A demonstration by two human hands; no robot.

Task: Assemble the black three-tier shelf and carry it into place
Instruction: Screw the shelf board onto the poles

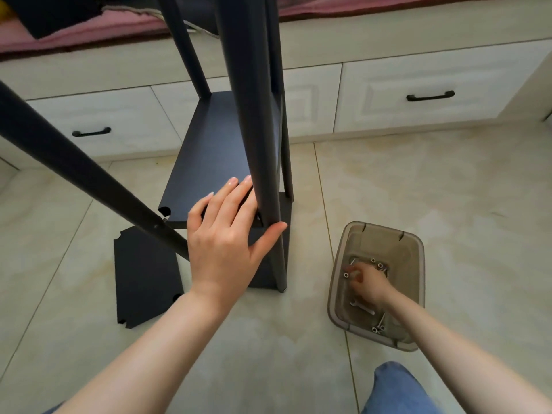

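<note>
The black shelf frame stands on the floor, with a black shelf board [221, 150] set between its round black posts. My left hand [230, 234] lies flat on the board's near edge, fingers straight, thumb against the near post [257, 138]. Another post [74, 162] slants across the left. A loose black board [146, 276] lies on the floor below. My right hand [366, 283] reaches into a smoky plastic bin [412, 252], fingers curled down among small metal screws [377, 264]. Whether they pinch one is hidden by blur.
White drawers with black handles [430, 97] run along the back under a pink-cushioned bench [89, 34]. A metal wrench [363, 307] lies in the bin. My jeans-clad knee [397, 389] is at the bottom right. Beige tiles cover the floor.
</note>
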